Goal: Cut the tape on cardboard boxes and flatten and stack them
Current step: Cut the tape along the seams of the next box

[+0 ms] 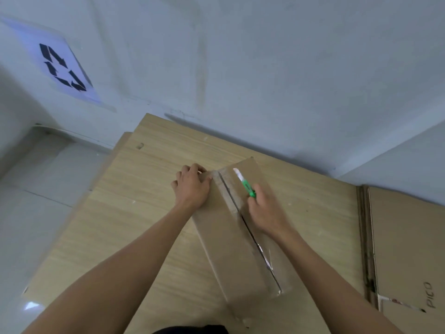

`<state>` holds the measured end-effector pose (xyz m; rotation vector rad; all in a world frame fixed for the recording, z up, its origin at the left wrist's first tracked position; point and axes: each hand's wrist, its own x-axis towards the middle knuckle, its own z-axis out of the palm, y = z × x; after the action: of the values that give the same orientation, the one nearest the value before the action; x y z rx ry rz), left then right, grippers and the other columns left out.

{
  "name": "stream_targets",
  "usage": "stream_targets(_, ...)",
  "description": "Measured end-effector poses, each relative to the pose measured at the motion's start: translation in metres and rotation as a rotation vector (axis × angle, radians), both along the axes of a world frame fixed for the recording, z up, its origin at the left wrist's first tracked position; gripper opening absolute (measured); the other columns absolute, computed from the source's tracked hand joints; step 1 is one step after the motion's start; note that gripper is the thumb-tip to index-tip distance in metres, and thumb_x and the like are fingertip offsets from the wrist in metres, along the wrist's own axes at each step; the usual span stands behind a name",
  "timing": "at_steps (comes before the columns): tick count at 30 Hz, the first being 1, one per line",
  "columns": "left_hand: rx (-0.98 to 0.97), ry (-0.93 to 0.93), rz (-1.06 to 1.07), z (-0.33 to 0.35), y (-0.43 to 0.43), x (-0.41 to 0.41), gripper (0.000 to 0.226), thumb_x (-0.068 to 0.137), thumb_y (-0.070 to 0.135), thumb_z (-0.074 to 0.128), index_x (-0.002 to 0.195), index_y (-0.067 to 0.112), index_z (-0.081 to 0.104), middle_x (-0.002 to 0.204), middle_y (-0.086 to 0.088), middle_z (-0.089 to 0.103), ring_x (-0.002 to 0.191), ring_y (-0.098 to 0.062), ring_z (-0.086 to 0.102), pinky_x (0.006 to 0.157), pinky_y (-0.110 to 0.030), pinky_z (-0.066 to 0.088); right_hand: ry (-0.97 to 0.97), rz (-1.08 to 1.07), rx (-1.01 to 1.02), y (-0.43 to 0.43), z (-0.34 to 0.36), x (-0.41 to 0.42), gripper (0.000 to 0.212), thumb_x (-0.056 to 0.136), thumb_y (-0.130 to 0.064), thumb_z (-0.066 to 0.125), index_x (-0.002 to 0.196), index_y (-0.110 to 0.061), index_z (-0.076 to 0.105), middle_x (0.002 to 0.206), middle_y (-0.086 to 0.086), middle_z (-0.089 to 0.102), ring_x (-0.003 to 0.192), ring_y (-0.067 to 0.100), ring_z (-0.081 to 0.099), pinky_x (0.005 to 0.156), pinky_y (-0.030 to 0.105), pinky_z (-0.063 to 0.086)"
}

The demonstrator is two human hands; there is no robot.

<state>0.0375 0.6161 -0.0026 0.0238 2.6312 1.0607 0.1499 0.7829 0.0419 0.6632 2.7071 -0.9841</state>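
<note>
So the long cardboard box [224,237] lay on the wooden table [134,213], seam facing up, with clear tape [265,256] running along it. The person's left hand [192,186] had its grip curled over the box's far end. The right hand [267,210] was wrapped tight around a green utility knife [246,185], blade out over the far right flap. A flattened cardboard stack [404,237] sat off to the right.

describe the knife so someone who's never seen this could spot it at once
Start at the light wooden table, where a long cardboard box lies with a seam along its top. Near the box's far end, the right hand grips a slim cutter. It is the only bright green thing in view, its pale blade pointing away from the person.
</note>
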Motion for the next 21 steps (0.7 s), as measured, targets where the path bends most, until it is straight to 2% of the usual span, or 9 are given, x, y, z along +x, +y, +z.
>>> stream_targets(2,0.022,-0.052,0.073,0.002,0.003,-0.004,0.018,0.095,0.041,0.059,0.109,0.029,0.062,0.12,0.001,0.056,0.124,-0.024,0.044,0.103,-0.042,0.028,-0.032,0.067,0.077,-0.015,-0.001,-0.01,0.025,0.106,-0.03,0.036,0.119,-0.014,0.051,0.111,0.017,0.065,0.102,0.037,0.059,0.077,0.041,0.04)
stream_targets(6,0.049,-0.112,0.145,0.004,0.006,-0.008,0.008,0.093,0.04,0.061,0.098,0.034,0.062,0.111,0.005,0.057,0.123,-0.024,0.047,0.102,-0.041,0.029,-0.056,0.131,0.259,-0.028,-0.003,-0.027,0.024,0.108,-0.033,0.033,0.107,-0.016,0.05,0.107,0.014,0.065,0.098,0.036,0.058,0.068,0.038,0.029)
stream_targets(14,0.026,-0.072,0.157,-0.001,0.009,-0.007,0.016,0.094,0.041,0.061,0.105,0.031,0.067,0.12,0.002,0.061,0.125,-0.024,0.046,0.101,-0.041,0.029,-0.087,0.221,0.42,-0.036,-0.003,-0.04,0.029,0.106,-0.035,0.032,0.115,-0.017,0.052,0.101,0.014,0.066,0.091,0.035,0.062,0.064,0.036,0.034)
stream_targets(21,0.017,-0.069,0.159,-0.002,0.01,-0.009,0.018,0.094,0.043,0.061,0.107,0.032,0.068,0.122,0.003,0.061,0.125,-0.023,0.046,0.101,-0.04,0.028,-0.101,0.276,0.438,-0.038,0.001,-0.051,0.028,0.106,-0.029,0.032,0.115,-0.014,0.054,0.103,0.017,0.065,0.094,0.038,0.063,0.066,0.036,0.033)
